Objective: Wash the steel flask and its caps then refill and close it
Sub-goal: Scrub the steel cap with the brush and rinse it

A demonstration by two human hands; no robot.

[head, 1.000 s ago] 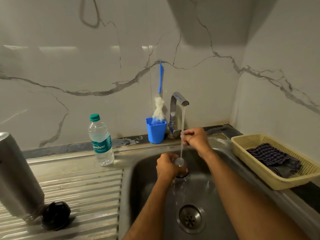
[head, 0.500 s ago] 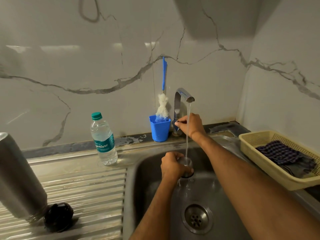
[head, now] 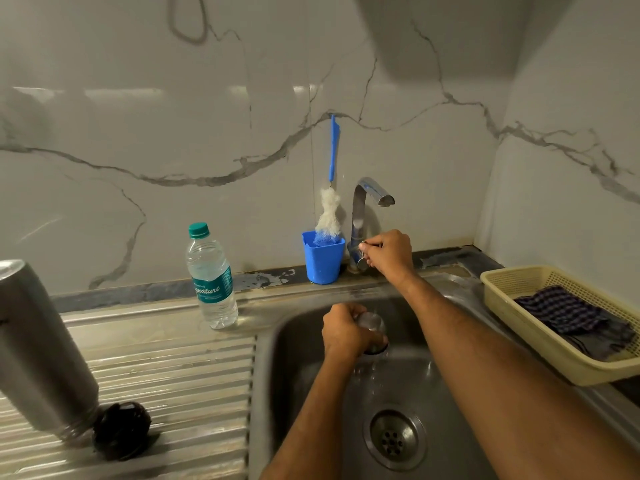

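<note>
My left hand (head: 341, 329) grips a small steel cap (head: 373, 332) over the sink basin (head: 301, 382), below the tap spout; water drips from the cap. My right hand (head: 388, 254) is curled round the lever at the base of the steel tap (head: 363, 209). No stream runs from the spout. The steel flask (head: 38, 344) stands upside down on the ribbed drainboard (head: 173, 382) at the far left. A black inner cap (head: 121, 429) lies beside the flask's mouth.
A plastic water bottle with a teal cap (head: 211, 275) stands on the drainboard's back edge. A blue cup (head: 322, 259) holding a blue-handled brush stands left of the tap. A yellow basket (head: 519, 327) with a dark checked cloth sits at the right. The drain (head: 393, 439) is near me.
My right hand moved from the water stream back to the tap lever. The stream has stopped. My left hand kept the cap in about the same place.
</note>
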